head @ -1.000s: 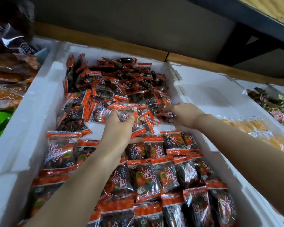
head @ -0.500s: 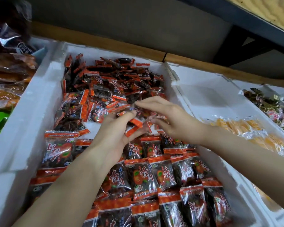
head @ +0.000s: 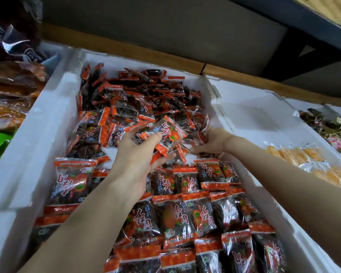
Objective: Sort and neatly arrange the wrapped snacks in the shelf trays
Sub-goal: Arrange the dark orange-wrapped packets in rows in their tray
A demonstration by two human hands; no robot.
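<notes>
Our left hand (head: 140, 154) grips a small bunch of orange-and-black plastic-wrapped snack packets (head: 165, 134), held just above the middle of the white foam tray (head: 47, 123). Our right hand (head: 213, 142) lies low near the tray's right wall, its fingers among the packets, and we cannot tell whether it holds any. Beyond the hands the same packets lie in a loose heap (head: 138, 99); nearer us they lie in overlapping rows (head: 185, 213).
</notes>
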